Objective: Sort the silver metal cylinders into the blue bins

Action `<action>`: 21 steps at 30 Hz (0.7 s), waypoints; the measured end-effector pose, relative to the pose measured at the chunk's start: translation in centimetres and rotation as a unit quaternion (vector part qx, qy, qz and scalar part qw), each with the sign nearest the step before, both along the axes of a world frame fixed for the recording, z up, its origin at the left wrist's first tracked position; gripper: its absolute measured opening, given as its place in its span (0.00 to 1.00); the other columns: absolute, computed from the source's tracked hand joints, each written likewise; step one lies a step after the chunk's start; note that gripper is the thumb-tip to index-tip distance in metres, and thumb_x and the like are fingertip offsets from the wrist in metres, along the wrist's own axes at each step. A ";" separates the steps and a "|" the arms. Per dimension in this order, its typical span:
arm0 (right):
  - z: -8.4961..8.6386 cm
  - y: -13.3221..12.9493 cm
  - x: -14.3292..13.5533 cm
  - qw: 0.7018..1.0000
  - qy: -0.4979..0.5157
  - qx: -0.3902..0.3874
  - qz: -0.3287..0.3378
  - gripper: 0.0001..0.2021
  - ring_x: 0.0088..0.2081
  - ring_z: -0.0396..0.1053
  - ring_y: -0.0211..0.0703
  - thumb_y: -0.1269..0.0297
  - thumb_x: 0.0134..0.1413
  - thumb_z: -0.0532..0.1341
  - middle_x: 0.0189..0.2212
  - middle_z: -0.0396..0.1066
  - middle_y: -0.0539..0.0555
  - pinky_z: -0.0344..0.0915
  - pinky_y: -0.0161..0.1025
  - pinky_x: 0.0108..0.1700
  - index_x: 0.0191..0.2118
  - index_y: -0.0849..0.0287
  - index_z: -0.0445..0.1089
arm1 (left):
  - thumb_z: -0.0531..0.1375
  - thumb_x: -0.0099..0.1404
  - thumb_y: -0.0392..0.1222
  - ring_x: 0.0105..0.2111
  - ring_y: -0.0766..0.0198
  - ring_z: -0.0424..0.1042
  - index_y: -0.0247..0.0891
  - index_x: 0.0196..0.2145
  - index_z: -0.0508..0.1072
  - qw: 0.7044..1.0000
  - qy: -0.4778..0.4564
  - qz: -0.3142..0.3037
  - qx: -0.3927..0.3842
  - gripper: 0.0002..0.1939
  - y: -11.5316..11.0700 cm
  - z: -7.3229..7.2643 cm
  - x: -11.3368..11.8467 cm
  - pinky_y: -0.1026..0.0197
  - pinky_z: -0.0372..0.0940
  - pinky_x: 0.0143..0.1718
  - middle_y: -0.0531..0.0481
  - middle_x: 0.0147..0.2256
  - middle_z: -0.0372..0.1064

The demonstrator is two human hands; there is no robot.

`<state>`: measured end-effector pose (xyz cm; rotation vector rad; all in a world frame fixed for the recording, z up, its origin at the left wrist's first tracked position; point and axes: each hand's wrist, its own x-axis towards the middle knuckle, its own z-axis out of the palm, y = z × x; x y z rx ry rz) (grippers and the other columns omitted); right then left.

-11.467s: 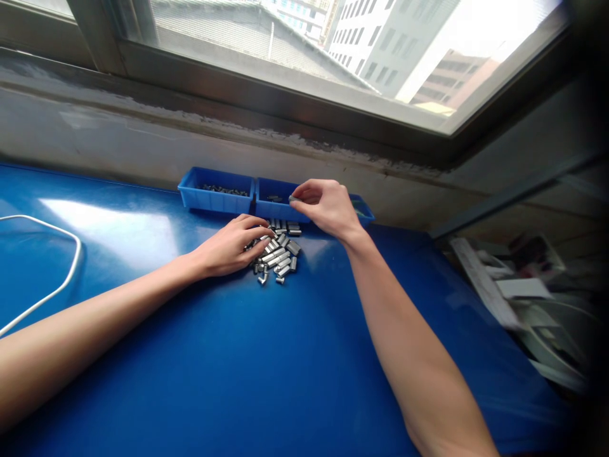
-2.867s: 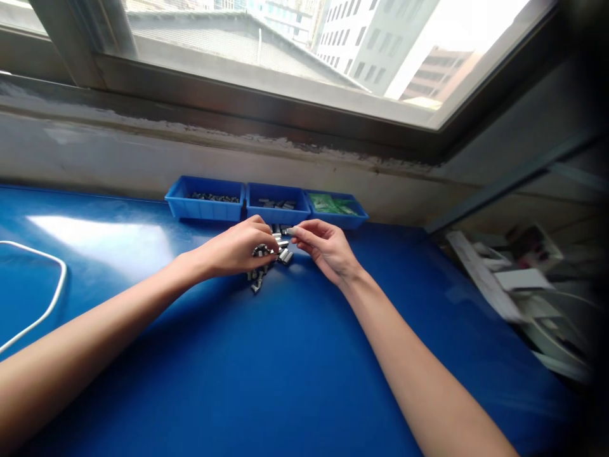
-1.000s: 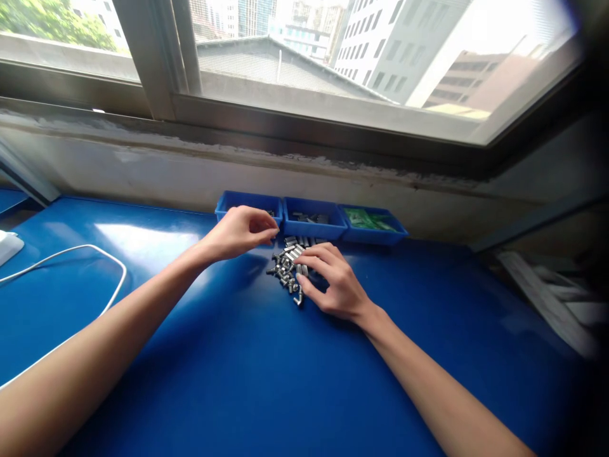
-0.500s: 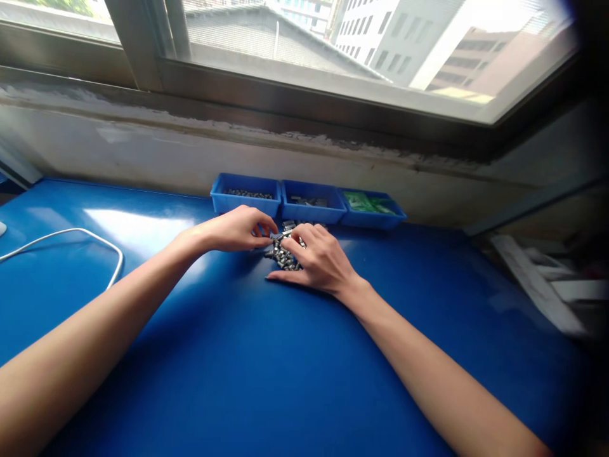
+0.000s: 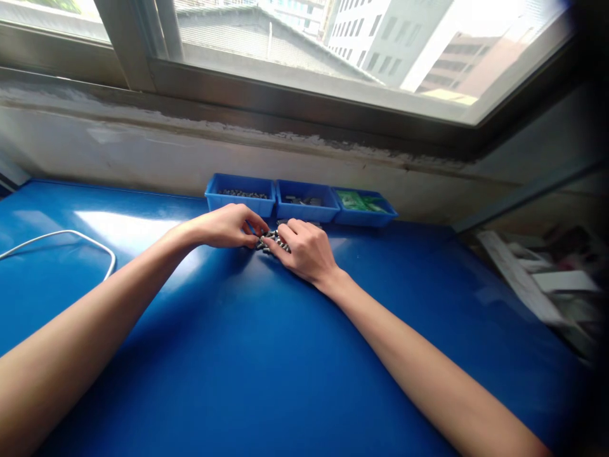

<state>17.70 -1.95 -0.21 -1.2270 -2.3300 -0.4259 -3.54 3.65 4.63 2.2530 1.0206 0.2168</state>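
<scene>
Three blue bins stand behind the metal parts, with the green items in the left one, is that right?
Not quite: the green items are in the right-hand bin, as the head view shows. Three blue bins do stand behind the metal parts.

Place: a workshop, by the look of it.
Blue table point(image 5: 238, 355): big, flat and shiny, good for work.
Blue bins point(image 5: 304, 211): three in a row at the back, two with little metal bits and one with green packets point(image 5: 359, 202).
Metal parts point(image 5: 271, 233): a small pile, right on the table.
Wall point(image 5: 143, 143): scuffed, with rough, patchy stuff (a bit messy!) along the top.
Window point(image 5: 304, 95): wide, metal frame, with buildings point(image 5: 371, 38) outside.
</scene>
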 end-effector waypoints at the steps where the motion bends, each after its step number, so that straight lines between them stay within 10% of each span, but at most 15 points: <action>1: 0.0 -0.2 0.2 1.000 0.028 -0.006 -0.007 0.20 0.31 0.65 0.44 0.51 0.70 0.53 0.29 0.70 0.56 0.55 0.41 0.35 0.32 0.58 0.70 | 0.61 0.56 0.40 0.42 0.58 0.79 0.36 0.49 0.80 1.000 0.001 -0.002 0.006 0.23 -0.1 0.1 0.1 0.67 0.68 0.39 0.47 0.44 0.80; 21: 0.4 -0.3 1.3 0.950 0.288 -0.121 0.021 0.16 0.27 0.62 0.40 0.57 0.69 0.55 0.24 0.64 0.50 0.57 0.40 0.33 0.28 0.56 0.63 | 0.68 0.55 0.40 0.32 0.61 0.79 0.35 0.40 0.81 0.992 -0.124 0.024 0.016 0.14 -0.3 -1.5 0.6 0.65 0.69 0.33 0.48 0.30 0.79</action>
